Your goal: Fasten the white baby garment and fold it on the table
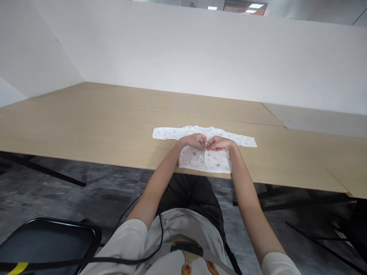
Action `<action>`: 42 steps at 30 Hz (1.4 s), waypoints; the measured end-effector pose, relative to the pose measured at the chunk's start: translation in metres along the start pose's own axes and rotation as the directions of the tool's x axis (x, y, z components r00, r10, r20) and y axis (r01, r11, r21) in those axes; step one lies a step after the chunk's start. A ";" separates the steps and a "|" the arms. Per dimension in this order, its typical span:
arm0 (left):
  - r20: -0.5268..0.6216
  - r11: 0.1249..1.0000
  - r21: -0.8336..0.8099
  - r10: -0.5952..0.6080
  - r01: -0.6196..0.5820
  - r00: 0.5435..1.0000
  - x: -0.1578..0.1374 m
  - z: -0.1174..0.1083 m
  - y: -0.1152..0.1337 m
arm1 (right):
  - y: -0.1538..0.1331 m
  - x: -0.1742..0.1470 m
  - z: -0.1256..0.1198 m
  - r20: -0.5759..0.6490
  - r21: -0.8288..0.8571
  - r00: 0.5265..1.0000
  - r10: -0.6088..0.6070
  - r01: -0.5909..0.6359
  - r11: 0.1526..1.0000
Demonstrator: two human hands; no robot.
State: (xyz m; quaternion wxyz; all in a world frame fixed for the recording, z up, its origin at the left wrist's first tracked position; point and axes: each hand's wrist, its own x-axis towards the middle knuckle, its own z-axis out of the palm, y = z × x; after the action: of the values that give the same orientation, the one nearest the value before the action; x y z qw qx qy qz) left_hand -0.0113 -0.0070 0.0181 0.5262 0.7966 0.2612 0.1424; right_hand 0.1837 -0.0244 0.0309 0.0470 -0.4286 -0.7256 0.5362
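A small white baby shirt (200, 158) with a faint print lies flat on the wooden table (100, 126), sleeves spread left and right, its hem at the table's near edge. My left hand (195, 140) and my right hand (218, 143) meet over the shirt's front opening near the chest. Both pinch the fabric edges there, fingertips almost touching each other.
A white partition wall (200, 57) rises behind the table. A black chair seat (46, 240) sits at the lower left, with a black cable (137, 214) running across my lap. Black table legs (43, 170) stand on the grey floor.
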 end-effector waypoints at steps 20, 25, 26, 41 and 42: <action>-0.108 0.981 0.186 -0.042 0.061 0.993 -0.004 0.002 0.009 | 0.006 0.009 0.003 -0.021 -0.030 1.000 -0.023 0.022 0.999; -0.043 0.985 0.156 -0.075 0.081 0.996 -0.003 0.000 0.002 | 0.003 0.008 0.005 0.015 0.000 1.000 -0.021 0.021 1.000; -0.032 0.984 0.159 -0.071 0.075 0.997 -0.002 0.000 0.002 | 0.003 0.008 0.006 0.019 0.001 1.000 -0.017 0.017 1.000; -0.023 0.946 0.323 0.003 0.005 1.000 0.002 -0.001 -0.004 | 0.001 0.007 0.005 0.033 0.063 0.998 -0.052 0.050 0.997; -0.028 0.943 0.332 0.004 0.005 1.000 0.001 -0.001 -0.003 | 0.000 0.007 0.005 0.038 0.068 0.998 -0.052 0.050 0.996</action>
State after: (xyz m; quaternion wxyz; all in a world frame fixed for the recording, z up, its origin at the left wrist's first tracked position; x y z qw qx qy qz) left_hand -0.0114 -0.0045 0.0153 0.3808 0.8717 0.2891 0.1073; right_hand 0.1772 -0.0237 0.0258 0.0607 -0.3975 -0.7188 0.5671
